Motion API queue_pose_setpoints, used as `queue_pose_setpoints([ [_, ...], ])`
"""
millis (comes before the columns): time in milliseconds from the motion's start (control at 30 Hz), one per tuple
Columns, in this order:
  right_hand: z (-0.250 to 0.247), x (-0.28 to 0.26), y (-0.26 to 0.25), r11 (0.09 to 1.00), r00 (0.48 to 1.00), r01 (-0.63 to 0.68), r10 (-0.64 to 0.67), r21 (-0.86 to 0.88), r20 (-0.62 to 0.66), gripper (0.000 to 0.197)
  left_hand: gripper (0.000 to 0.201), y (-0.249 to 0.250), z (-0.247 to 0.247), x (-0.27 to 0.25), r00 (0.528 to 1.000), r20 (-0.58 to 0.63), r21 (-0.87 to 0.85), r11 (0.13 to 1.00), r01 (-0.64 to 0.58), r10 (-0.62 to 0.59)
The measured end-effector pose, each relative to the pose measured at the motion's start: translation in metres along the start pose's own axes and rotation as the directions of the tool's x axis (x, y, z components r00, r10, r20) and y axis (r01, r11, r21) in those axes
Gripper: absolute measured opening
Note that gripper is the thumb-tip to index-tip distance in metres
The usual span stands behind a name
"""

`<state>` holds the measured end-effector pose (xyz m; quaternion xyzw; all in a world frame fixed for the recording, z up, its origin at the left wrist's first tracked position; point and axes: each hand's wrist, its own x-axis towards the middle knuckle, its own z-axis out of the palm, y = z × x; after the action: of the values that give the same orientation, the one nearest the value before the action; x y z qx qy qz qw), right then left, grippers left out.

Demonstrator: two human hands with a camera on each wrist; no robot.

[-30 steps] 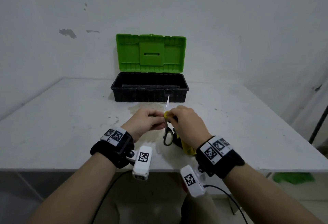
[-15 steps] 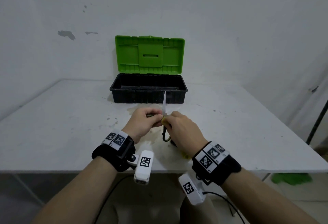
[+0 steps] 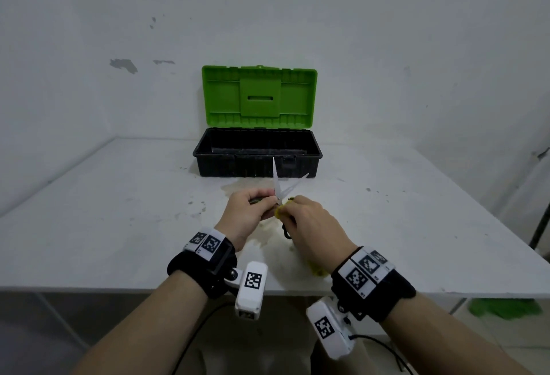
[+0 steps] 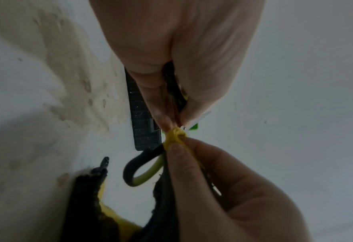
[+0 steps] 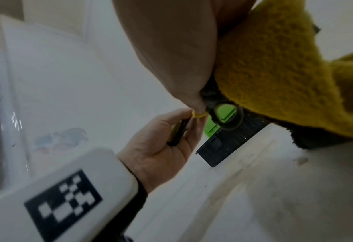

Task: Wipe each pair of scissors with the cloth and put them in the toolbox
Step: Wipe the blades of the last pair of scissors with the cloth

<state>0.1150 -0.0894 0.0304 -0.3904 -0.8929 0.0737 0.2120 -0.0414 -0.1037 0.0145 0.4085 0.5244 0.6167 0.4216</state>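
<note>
A pair of scissors (image 3: 282, 185) with black and green handles points up and away, its two blades spread apart. My left hand (image 3: 266, 202) grips one handle (image 4: 172, 85). My right hand (image 3: 288, 211) pinches the yellow cloth (image 4: 174, 135) against the base of the blades. The other handle loop (image 4: 142, 170) hangs free below. The rest of the cloth (image 5: 274, 73) trails down under my right palm. The black toolbox (image 3: 238, 166) stands open just behind the hands, its green lid (image 3: 259, 95) upright. I see nothing clearly inside it.
The white table (image 3: 119, 211) bears a pale stain (image 3: 268, 243) under the hands. Its front edge runs close to my wrists. The wall rises right behind the toolbox. Something green (image 3: 503, 307) lies on the floor at the right.
The scissor blades, together before, have spread apart. Both hands have shifted a little away from me, towards the toolbox, with the cloth now at the blades' base.
</note>
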Motion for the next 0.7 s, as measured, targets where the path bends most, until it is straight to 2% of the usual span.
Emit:
queue_pose_setpoints([
  [167, -0.005, 0.010, 0.003, 0.994, 0.987, 0.029, -0.011, 0.109, -0.162, 0.023, 0.019, -0.006, 0.001, -0.001, 0.997, 0.043, -0.194, 0.979, 0.066, -0.059],
  [267, -0.005, 0.016, 0.002, 0.997, 0.986, 0.003, 0.009, 0.071, -0.166, 0.023, 0.023, -0.004, 0.004, 0.000, 0.991, 0.036, -0.363, 0.923, 0.130, -0.126],
  [333, -0.003, 0.020, 0.000, 1.000, 0.987, -0.019, 0.021, 0.018, -0.161, 0.023, 0.024, -0.002, 0.005, 0.000, 0.990, 0.037, -0.411, 0.901, 0.140, -0.137],
  [400, 0.001, 0.021, -0.003, 0.999, 0.989, -0.029, 0.024, -0.033, -0.145, 0.022, 0.024, 0.000, 0.006, -0.001, 0.992, 0.040, -0.389, 0.912, 0.127, -0.121],
  [533, 0.013, 0.017, -0.014, 0.996, 0.996, 0.034, -0.040, -0.084, -0.077, 0.015, 0.028, 0.001, 0.008, -0.004, 0.995, 0.037, -0.249, 0.963, 0.099, -0.092],
  [600, 0.008, 0.018, -0.014, 0.998, 0.998, 0.012, -0.015, -0.060, -0.053, 0.021, 0.028, -0.001, 0.007, -0.005, 0.996, 0.041, -0.236, 0.968, 0.090, -0.082],
  [700, 0.000, 0.023, -0.007, 0.997, 0.994, -0.048, 0.041, -0.057, -0.106, 0.026, 0.030, -0.002, 0.007, -0.006, 0.995, 0.079, -0.240, 0.968, 0.076, -0.059],
])
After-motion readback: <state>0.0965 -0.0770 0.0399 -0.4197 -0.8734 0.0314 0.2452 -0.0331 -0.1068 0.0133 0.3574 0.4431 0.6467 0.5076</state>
